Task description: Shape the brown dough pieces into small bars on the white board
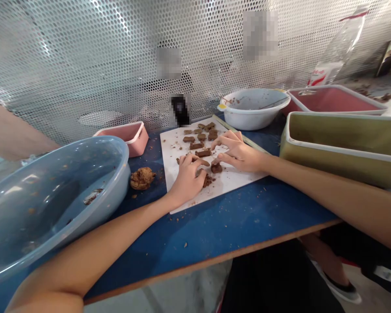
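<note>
A white board (182, 204) lies on the blue table, carrying several small brown molded pieces (196, 146) of a clay- or dough-like material, set out in loose rows. My left hand (188, 179) rests over the board's near half, fingers apart, with its thumb beside a patch of brown crumbs (208, 180). To its right, my right hand (237, 153) reaches in with fingers spread and bent. One brown piece (217, 168) sits just below the right thumb, close to the left fingertips; whether either hand touches it I cannot tell. A rough brown lump (142, 178) lies left of the board.
A large blue basin (117, 191) fills the left side, with a small pink bin (138, 141) behind it. At the back right stand a white basin (254, 117), a pink tray (339, 100), a green bin (329, 161) and a clear bottle (340, 48). Perforated metal backs the table.
</note>
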### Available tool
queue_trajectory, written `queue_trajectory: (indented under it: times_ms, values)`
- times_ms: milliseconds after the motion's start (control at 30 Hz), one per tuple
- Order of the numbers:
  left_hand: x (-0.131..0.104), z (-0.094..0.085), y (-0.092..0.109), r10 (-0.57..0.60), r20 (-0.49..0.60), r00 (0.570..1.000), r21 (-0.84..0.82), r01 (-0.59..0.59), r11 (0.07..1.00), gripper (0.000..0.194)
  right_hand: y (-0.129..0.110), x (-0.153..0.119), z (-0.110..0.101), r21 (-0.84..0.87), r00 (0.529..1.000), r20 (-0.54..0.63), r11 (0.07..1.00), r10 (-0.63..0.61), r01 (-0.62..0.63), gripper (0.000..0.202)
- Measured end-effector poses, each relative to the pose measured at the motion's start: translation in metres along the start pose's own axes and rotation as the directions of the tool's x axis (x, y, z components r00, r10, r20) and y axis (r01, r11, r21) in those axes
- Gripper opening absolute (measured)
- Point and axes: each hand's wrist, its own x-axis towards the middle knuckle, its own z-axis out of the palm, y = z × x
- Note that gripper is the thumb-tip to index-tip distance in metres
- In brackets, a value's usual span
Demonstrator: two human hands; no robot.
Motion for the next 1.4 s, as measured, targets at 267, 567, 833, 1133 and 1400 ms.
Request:
queue_trajectory:
  times_ms: [267,567,833,1133,1400]
  values:
    - [0.0005,-0.0004,0.0009,-0.013,0.006,1.000,0.004,0.013,1.000,0.031,0.0014,-0.0003,0.0007,0.028,1.000,-0.005,0.999,0.015,-0.015,0.040]
    - [0.0002,0.0008,-0.0001,-0.001,0.001,1.000,-0.009,0.001,1.000,0.031,0.0010,-0.0001,-0.0027,-0.012,0.999,0.041,1.000,-0.014,0.015,0.048]
    - [-0.0003,0.0008,-0.0012,0.012,0.008,1.000,0.010,-0.012,1.000,0.031,0.0029,-0.0006,-0.0014,-0.019,1.000,0.012,1.000,0.001,-0.001,0.055]
    - [-0.0005,0.0012,-0.0019,0.014,0.009,1.000,0.015,-0.014,1.000,0.031,0.0012,-0.0002,-0.0025,0.052,1.000,0.015,0.998,0.020,-0.021,0.042]
    - [-0.0001,0.0014,-0.0017,0.006,0.011,1.000,-0.004,-0.006,1.000,0.033,0.0027,-0.0005,-0.0023,-0.015,0.999,0.044,1.000,-0.006,0.006,0.048]
